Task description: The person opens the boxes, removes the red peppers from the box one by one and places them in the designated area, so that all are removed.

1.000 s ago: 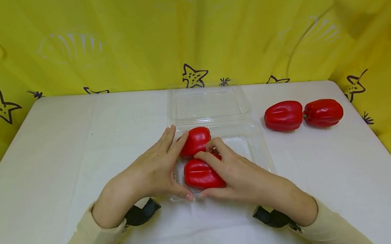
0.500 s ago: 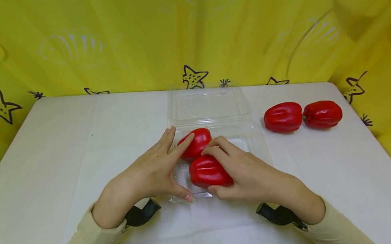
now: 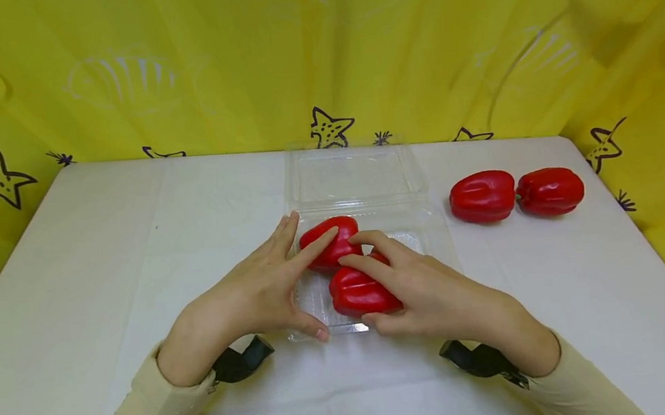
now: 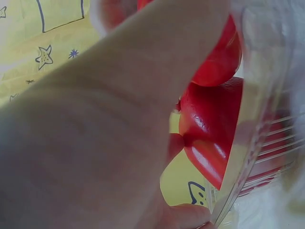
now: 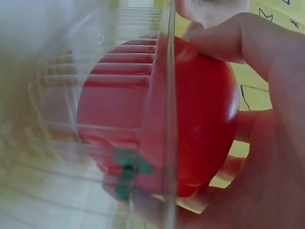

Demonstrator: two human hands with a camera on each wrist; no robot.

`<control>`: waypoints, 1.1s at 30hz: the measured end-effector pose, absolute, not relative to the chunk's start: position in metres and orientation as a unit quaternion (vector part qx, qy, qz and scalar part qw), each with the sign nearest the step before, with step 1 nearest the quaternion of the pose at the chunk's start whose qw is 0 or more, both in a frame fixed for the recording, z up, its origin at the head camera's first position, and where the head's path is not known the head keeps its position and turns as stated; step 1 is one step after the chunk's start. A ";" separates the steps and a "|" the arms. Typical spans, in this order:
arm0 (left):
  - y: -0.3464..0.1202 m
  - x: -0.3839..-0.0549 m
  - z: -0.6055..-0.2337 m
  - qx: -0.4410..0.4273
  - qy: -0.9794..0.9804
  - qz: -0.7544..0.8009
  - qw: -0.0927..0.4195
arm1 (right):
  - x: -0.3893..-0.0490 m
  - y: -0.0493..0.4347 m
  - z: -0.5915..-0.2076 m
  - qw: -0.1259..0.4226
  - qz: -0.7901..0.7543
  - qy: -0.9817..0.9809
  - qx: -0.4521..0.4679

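Note:
A clear plastic clamshell container (image 3: 433, 227) lies unfolded on the table, and two red bell peppers are in its base. My right hand (image 3: 424, 286) grips the front bell pepper (image 3: 362, 291), fingers over its top and thumb at its near side. In the right wrist view this pepper (image 5: 205, 114) shows a green stem through the container wall. The rear bell pepper (image 3: 344, 233) lies just behind it, tilted. My left hand (image 3: 258, 288) spans the container's left side with straight, spread fingers. Its index finger lies across the rear pepper, and its thumb is at the front rim.
Two more red bell peppers, one (image 3: 482, 197) beside the other (image 3: 550, 191), lie end to end on the table at the right. The container's lid (image 3: 356, 174) lies flat toward the back. A yellow patterned cloth (image 3: 230, 62) hangs behind the white table (image 3: 90, 297).
My right hand has moved the front pepper to the right within the container. The rear pepper has tilted, and my left index finger reaches farther over it.

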State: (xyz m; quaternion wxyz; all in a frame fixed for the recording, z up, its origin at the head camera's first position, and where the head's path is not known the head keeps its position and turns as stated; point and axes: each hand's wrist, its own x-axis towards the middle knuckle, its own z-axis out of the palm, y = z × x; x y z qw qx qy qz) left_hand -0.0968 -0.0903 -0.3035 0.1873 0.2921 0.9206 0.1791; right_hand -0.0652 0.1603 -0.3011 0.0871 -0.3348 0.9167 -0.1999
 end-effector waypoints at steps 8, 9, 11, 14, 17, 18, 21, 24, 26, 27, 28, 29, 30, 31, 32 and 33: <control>-0.089 -0.096 -0.303 0.295 0.921 0.175 0.185 | -0.065 0.171 -0.294 0.064 -0.206 0.917 -0.336; -0.089 -0.096 -0.303 0.295 0.921 0.174 0.186 | -0.065 0.172 -0.293 0.058 -0.207 0.917 -0.335; -0.089 -0.096 -0.303 0.293 0.921 0.174 0.187 | -0.065 0.177 -0.289 0.047 -0.209 0.919 -0.331; -0.089 -0.095 -0.303 0.293 0.922 0.171 0.186 | -0.065 0.183 -0.285 0.028 -0.205 0.923 -0.325; -0.089 -0.095 -0.303 0.292 0.923 0.169 0.186 | -0.066 0.188 -0.283 0.012 -0.200 0.924 -0.325; -0.089 -0.095 -0.304 0.290 0.923 0.169 0.188 | -0.066 0.189 -0.282 0.007 -0.199 0.924 -0.326; -0.089 -0.094 -0.304 0.283 0.924 0.171 0.193 | -0.067 0.192 -0.281 -0.007 -0.201 0.921 -0.333; -0.089 -0.094 -0.305 0.282 0.924 0.173 0.193 | -0.069 0.195 -0.279 -0.020 -0.201 0.921 -0.334; -0.089 -0.095 -0.304 0.284 0.924 0.171 0.191 | -0.069 0.198 -0.278 -0.028 -0.200 0.922 -0.331; -0.089 -0.095 -0.304 0.285 0.924 0.171 0.190 | -0.069 0.199 -0.277 -0.031 -0.200 0.923 -0.328; -0.089 -0.095 -0.304 0.285 0.924 0.170 0.190 | -0.069 0.200 -0.275 -0.033 -0.198 0.924 -0.324; -0.089 -0.096 -0.304 0.285 0.924 0.170 0.189 | -0.069 0.201 -0.274 -0.035 -0.197 0.926 -0.321; -0.089 -0.096 -0.303 0.285 0.924 0.171 0.188 | -0.069 0.203 -0.273 -0.035 -0.196 0.928 -0.316; -0.089 -0.096 -0.303 0.284 0.924 0.173 0.188 | -0.069 0.204 -0.272 -0.035 -0.195 0.930 -0.310; -0.089 -0.096 -0.303 0.283 0.924 0.175 0.188 | -0.069 0.206 -0.270 -0.034 -0.195 0.932 -0.303; -0.089 -0.096 -0.303 0.283 0.924 0.179 0.187 | -0.069 0.208 -0.269 -0.032 -0.193 0.936 -0.294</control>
